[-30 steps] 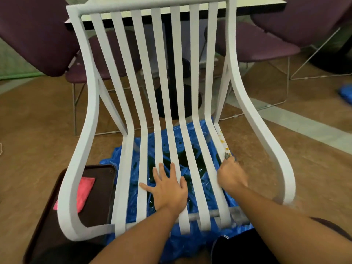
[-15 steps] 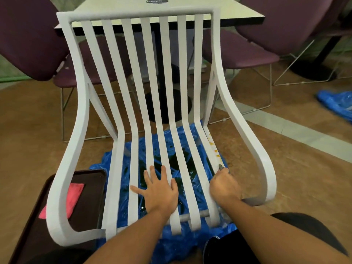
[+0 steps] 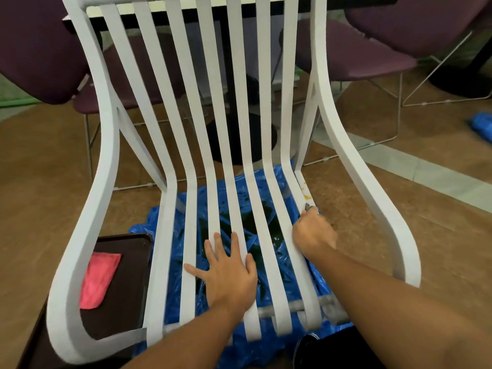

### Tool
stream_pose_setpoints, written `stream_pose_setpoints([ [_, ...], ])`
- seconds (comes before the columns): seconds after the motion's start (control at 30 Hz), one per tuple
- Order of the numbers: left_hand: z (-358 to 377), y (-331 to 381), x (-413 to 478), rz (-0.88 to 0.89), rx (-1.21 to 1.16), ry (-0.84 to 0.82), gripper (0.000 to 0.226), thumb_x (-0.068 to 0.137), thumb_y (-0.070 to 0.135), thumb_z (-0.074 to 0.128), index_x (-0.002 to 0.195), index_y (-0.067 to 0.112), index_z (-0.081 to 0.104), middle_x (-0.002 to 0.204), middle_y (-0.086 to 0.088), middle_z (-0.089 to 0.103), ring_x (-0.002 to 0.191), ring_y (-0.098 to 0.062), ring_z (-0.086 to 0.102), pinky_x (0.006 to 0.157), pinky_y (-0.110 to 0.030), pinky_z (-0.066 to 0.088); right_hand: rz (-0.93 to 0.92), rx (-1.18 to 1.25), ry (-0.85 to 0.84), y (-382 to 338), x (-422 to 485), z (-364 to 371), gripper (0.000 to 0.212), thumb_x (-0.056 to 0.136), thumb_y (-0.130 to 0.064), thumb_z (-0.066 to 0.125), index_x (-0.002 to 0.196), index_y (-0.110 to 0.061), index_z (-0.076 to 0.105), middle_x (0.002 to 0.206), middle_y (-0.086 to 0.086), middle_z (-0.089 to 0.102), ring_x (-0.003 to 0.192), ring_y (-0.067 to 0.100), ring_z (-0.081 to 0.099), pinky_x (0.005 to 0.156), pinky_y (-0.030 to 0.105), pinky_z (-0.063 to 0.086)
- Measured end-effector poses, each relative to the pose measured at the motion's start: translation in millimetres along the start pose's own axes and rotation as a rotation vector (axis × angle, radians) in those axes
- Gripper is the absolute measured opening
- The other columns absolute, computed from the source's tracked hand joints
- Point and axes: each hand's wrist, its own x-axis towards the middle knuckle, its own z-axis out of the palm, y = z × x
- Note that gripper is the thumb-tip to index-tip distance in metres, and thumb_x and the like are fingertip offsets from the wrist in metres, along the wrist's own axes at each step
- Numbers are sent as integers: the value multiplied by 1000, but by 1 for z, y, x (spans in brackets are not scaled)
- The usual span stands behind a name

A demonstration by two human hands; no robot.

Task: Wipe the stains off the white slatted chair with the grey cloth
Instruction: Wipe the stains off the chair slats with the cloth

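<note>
The white slatted chair (image 3: 170, 166) stands right in front of me, filling the view. Orange-yellow stains (image 3: 305, 191) mark its rightmost seat slat, just ahead of my right hand. My right hand (image 3: 312, 231) is curled on that slat and grips the grey cloth (image 3: 308, 207), of which only a small dark tip pokes out above the fingers. My left hand (image 3: 230, 270) lies flat with spread fingers across the middle seat slats, pressing on them.
A blue plastic sheet (image 3: 266, 217) with dark wet patches lies on the brown floor under the seat. A dark tray (image 3: 125, 283) with a pink cloth (image 3: 98, 278) sits at the lower left. Purple chairs (image 3: 354, 49) and a table with a black pedestal base (image 3: 239, 134) stand behind.
My right hand has stayed on the rightmost slat below the stains, shifting slightly along it. The left hand keeps pressing the middle slats. The view has swayed.
</note>
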Motion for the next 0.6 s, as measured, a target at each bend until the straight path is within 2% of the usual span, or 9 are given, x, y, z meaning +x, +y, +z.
stream_pose_setpoints([
  [0.13,2,0,2,-6,-12,5,63,102,57,15,159,40,-4,169,-4,-9,155,-31,-13,108,-82,0,30,76,16,-15,23,-1,31,104,-25,29,123,-9,48,123,19,60,109,39,61,87,47,47],
  [0.3,4,0,4,-3,13,1,63,102,57,13,159,38,-5,169,-5,-10,154,-33,-13,107,-83,0,13,59,6,-36,55,-5,33,103,-29,32,124,-10,48,126,19,59,113,38,59,89,46,46],
  [0.43,4,-1,5,0,11,-5,64,100,58,11,159,39,-6,169,-5,-11,154,-33,-14,107,-83,-3,-40,43,19,-50,83,-5,33,101,-29,36,125,-11,48,124,18,60,110,37,61,84,44,46],
  [0.6,4,-1,6,-12,24,-22,65,100,60,9,158,40,-10,169,-4,-13,154,-32,-16,107,-82,-3,-57,67,18,-64,110,-3,34,103,-31,36,128,-11,49,126,17,59,114,37,60,91,44,47],
])
